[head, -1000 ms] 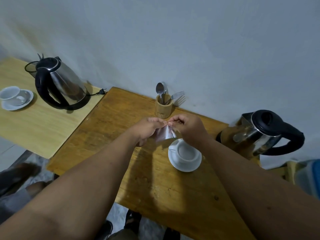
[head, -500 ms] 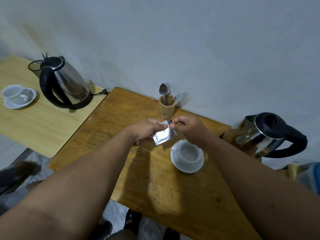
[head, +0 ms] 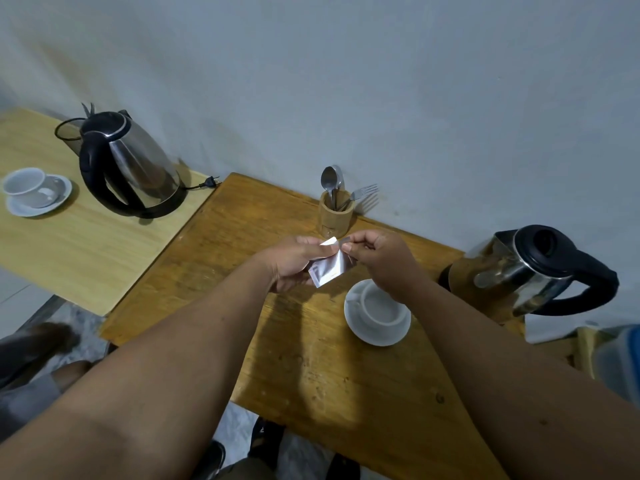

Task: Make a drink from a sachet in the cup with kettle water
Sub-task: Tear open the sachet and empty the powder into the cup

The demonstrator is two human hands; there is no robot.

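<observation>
A small silvery sachet [head: 329, 268] is held above the wooden table [head: 311, 368], just left of the white cup [head: 379, 304] on its saucer [head: 377, 332]. My left hand [head: 294, 261] grips the sachet's body. My right hand [head: 384, 259] pinches its top edge, where a torn strip stands up. A steel kettle with a black handle [head: 533, 271] sits at the table's right end, close to the cup. The cup's inside looks pale; I cannot tell what is in it.
A wooden holder [head: 336, 213] with spoons and a fork stands by the wall behind my hands. On a lighter table [head: 69, 244] to the left are a second kettle [head: 128, 168] and another cup on a saucer [head: 34, 190]. Someone's legs and shoes show below the table edge.
The sachet's top edge has come apart between my hands, and my hands have moved slightly apart. The camera has tilted a little; the cup and kettles stay where they were.
</observation>
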